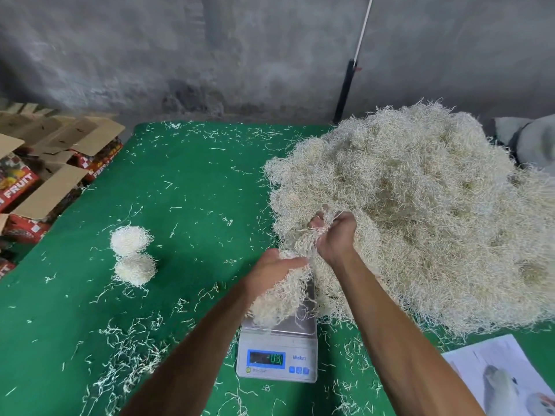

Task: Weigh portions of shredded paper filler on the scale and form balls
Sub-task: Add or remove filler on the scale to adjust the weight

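head view: pale stringy paper filler (420, 205)

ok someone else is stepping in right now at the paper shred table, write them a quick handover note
Left hand: grips a clump of shredded filler over the scale.
Right hand: fist closed on strands at the near edge of the big pile.
Things: the scale sits on the green table in front of the pile, display lit, digits unclear. Two finished balls lie touching each other on the table to the left.
Done: two balls formed.
Left: settle this portion on the scale, read the weight, adjust, roll it into a ball, then carry on through the pile.
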The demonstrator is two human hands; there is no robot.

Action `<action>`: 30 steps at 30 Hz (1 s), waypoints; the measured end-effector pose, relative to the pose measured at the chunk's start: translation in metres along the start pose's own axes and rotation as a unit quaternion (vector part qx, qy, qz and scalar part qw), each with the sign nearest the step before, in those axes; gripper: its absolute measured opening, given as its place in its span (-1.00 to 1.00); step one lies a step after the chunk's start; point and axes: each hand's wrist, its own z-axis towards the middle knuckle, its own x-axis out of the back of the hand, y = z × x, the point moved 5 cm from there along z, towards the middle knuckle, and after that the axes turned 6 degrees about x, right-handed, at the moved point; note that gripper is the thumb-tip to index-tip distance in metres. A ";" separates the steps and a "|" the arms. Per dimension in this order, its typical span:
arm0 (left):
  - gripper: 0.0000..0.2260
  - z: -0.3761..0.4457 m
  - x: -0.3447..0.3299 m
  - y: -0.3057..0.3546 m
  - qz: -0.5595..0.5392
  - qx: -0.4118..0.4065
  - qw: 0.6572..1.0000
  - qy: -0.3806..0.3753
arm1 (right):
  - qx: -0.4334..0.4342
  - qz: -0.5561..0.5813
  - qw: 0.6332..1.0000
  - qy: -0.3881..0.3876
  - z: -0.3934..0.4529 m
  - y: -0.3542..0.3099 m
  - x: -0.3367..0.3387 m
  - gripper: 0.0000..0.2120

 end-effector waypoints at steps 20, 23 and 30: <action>-0.71 0.033 0.057 -0.008 -0.211 -0.071 0.972 0.079 | 0.105 -0.652 0.743 -0.107 0.037 -0.052 0.056 -0.73; -0.59 0.032 0.071 -0.030 -0.260 -0.037 0.960 0.099 | 0.167 -0.656 0.731 -0.088 0.046 -0.081 0.059 -0.65; -0.89 0.028 0.038 -0.028 -0.279 -0.018 0.958 0.058 | 0.229 -0.784 0.572 -0.076 0.044 -0.075 0.041 -0.48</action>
